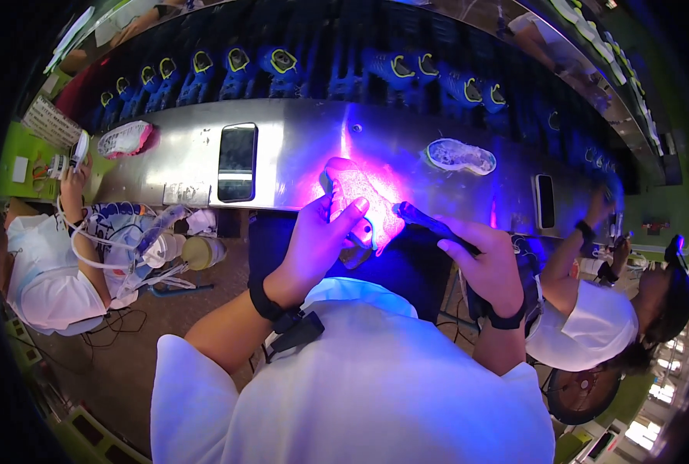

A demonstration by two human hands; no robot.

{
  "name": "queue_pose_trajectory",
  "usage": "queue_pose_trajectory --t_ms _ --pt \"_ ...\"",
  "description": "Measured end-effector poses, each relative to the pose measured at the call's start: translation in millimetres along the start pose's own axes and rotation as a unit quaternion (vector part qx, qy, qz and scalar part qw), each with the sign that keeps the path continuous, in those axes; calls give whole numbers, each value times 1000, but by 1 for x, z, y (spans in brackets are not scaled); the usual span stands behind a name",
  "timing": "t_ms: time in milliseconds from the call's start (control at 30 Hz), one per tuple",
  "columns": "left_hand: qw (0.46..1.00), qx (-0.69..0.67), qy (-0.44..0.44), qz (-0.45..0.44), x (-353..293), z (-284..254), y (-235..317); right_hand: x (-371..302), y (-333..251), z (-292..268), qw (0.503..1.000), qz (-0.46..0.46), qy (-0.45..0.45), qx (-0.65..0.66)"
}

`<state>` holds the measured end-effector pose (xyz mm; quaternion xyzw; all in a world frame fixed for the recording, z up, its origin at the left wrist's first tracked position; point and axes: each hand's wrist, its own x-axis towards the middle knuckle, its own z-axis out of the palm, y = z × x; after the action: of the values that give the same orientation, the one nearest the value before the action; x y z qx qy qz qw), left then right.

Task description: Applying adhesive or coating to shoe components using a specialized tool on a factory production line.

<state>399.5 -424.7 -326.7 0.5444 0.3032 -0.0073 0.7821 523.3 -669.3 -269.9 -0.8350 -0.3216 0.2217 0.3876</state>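
My left hand (313, 243) grips a shoe (353, 187) at the near edge of the metal bench, its thumb pressed on the shoe's side. Pink and violet light floods the shoe, so its true colour cannot be told. In my right hand (489, 267), fingers closed around it, is a slim dark brush-like tool (435, 223). The tool's tip points left, right beside the shoe; whether it touches is hard to see in the glare.
A metal bench (186, 116) carries a phone (238, 162), a second phone (544, 201), a pale shoe sole (462, 156) and a white-and-pink shoe piece (125, 139). Behind runs a dark conveyor with several blue shoes (282, 66). Co-workers sit at left (58, 271) and right (584, 325).
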Motion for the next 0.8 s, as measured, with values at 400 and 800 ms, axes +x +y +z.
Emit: queue_pose_trajectory --t_ms 400,800 --pt "974 -184 -15 -131 -1 -8 6 2 -7 7 998 -20 32 -47" --pt "930 -289 -95 -208 2 -8 -10 2 -1 -2 996 -57 50 -54"
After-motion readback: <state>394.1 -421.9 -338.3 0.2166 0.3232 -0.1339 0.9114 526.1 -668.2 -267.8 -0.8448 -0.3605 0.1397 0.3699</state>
